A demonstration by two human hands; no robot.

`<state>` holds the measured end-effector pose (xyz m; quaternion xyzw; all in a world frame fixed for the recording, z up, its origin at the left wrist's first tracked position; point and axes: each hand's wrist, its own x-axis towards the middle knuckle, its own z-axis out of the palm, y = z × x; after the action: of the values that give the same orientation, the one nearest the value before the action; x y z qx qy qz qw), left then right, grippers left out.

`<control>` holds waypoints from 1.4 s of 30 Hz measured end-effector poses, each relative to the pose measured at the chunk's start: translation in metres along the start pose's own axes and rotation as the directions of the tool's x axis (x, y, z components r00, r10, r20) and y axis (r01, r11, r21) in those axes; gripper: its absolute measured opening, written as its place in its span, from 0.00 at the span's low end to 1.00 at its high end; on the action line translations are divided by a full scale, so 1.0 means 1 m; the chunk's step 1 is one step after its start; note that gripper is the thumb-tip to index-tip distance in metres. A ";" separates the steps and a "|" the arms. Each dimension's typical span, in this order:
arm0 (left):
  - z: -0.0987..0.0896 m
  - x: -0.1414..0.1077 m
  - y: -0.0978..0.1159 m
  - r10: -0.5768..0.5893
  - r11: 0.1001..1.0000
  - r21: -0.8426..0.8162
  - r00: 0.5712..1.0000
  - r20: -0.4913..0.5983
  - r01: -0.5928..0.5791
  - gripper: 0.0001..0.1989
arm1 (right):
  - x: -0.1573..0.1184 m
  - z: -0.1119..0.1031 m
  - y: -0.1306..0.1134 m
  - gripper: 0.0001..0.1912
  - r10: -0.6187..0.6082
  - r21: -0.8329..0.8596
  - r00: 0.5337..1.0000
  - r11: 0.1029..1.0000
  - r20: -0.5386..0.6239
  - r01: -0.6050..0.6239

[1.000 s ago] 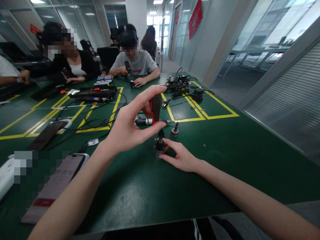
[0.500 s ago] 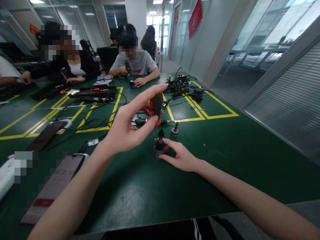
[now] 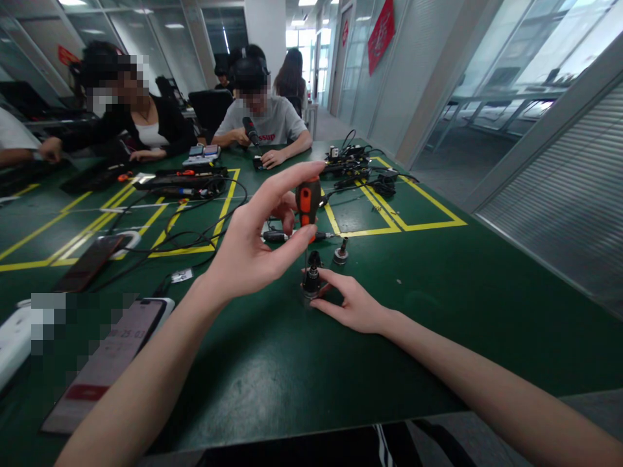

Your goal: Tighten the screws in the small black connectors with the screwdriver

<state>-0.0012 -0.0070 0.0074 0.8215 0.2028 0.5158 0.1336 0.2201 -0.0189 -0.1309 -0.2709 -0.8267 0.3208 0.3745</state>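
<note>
My left hand (image 3: 257, 240) is closed round a screwdriver (image 3: 307, 202) with a black and orange handle, the index finger resting on its top. The screwdriver stands upright, its thin shaft reaching down beside a small black and metal cylindrical part (image 3: 311, 282). The shaft's tip is hidden behind or in that part, and I cannot tell which. Low on the table, my right hand (image 3: 348, 301) pinches the cylindrical part from the right side. Just behind it stands a similar loose part (image 3: 341, 251) with a black stem on a round metal base.
A pen-shaped black tool (image 3: 277, 236) lies behind my left hand. Tangled black cables (image 3: 357, 162) sit at the back. At left are a phone (image 3: 114, 357), a second phone (image 3: 90, 263) and a white power strip (image 3: 17, 344). A co-worker (image 3: 265, 123) sits across the green table (image 3: 413, 279).
The screwdriver handle has turned in my left fingers, so its orange inlays now face me. It has shifted slightly to the right. My right hand keeps its place on the part.
</note>
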 end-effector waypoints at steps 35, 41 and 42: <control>0.010 0.002 0.010 -0.186 0.861 -0.473 0.982 0.044 0.184 0.15 | 0.000 -0.002 -0.001 0.28 -0.013 -0.016 1.000 1.000 0.008 0.013; 0.012 0.005 0.015 -0.170 0.853 -0.497 0.985 0.019 0.156 0.14 | 0.001 -0.001 -0.003 0.27 -0.019 -0.023 1.000 1.000 0.000 0.019; 0.012 0.005 0.015 -0.180 0.851 -0.501 0.984 0.006 0.159 0.14 | 0.001 -0.001 -0.003 0.27 -0.023 -0.026 1.000 0.999 -0.004 0.023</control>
<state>0.0147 -0.0178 0.0122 0.7272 0.1367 0.5535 0.3823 0.2199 -0.0197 -0.1277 -0.2669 -0.8331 0.3051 0.3763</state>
